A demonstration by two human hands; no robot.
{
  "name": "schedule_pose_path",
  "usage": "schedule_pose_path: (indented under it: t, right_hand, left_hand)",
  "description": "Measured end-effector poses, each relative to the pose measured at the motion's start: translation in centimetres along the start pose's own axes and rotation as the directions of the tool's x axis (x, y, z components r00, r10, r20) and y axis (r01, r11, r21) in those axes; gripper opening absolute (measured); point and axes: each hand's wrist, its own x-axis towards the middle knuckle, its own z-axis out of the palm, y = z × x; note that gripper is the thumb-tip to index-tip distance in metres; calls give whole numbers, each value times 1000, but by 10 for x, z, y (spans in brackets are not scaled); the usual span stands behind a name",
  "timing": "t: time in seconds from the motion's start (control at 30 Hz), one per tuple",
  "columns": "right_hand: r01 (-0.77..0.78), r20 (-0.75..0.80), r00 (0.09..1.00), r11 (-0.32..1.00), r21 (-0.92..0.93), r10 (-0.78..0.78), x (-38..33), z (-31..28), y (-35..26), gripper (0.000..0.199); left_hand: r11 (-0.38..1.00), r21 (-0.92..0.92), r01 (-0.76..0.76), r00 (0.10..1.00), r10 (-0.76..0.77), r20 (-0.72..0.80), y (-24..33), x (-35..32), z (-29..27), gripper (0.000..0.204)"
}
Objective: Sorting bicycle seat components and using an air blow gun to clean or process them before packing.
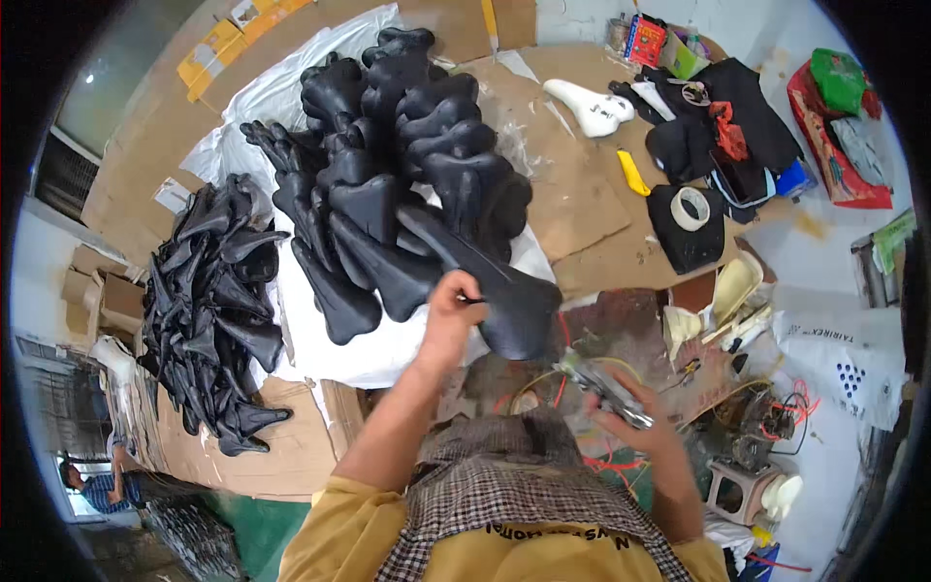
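A long black bicycle saddle (514,296) lies at the near edge of a pile, its broad end toward me. My left hand (452,315) is closed at the side of that saddle's broad end, fingers curled against its edge. To the right, my right hand (635,417) grips a silver metal hand tool (606,388); its exact kind is blurred. The tool's tip points toward the saddle's broad end, apart from it. Rows of black saddles (369,204) are stacked beyond my left hand on white sheeting (339,359).
A heap of black saddle-like pieces (208,320) lies at left on cardboard (281,427). A white saddle (590,107), a yellow-handled item (633,173), a tape roll (690,208) and black cloth (747,107) sit at far right. Red hoses (621,466) run below. Another person (102,490) is at far left.
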Motion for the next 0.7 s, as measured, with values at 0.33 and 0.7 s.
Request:
schedule_pose_path:
  t: [0.33,0.7]
  right_hand:
    - [34,244,970,993,-112,-6,-11,69,-85,56]
    - [129,158,981,985,-112,-110,-31,112,-88,56]
  left_hand:
    - [947,-320,35,989,-79,-126,29,-21,-150,28]
    - [888,-454,70,977,-154,-150,-1,-47,-212,30]
